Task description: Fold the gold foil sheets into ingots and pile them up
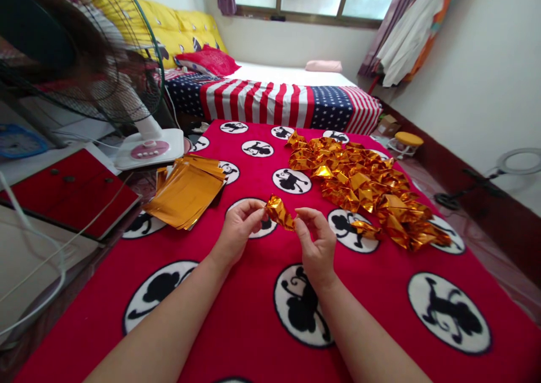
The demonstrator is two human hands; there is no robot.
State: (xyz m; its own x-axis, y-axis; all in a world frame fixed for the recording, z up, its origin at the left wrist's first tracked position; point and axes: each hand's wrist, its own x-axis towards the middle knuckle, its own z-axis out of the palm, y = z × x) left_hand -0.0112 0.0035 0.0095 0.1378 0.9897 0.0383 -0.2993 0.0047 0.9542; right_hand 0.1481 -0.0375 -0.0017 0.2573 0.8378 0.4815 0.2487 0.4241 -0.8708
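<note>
A folded gold foil piece [279,212] is held between both hands above the red cloth [236,315]. My left hand [242,225] pinches its left end with thumb and fingers. At its right end, my right hand [315,239] has a similar pinch. To the left lies a stack of flat gold foil sheets [188,194]. A large pile of folded gold foil pieces [355,174] spreads over the cloth on the right, with one foil piece [366,229] at its near left edge.
A fan [147,146] stands at the left beside a red box [70,191]. Behind the cloth is a bed [270,101] with a flag-patterned cover. A yellow stool [408,139] and a ring-shaped stand [486,174] are on the right.
</note>
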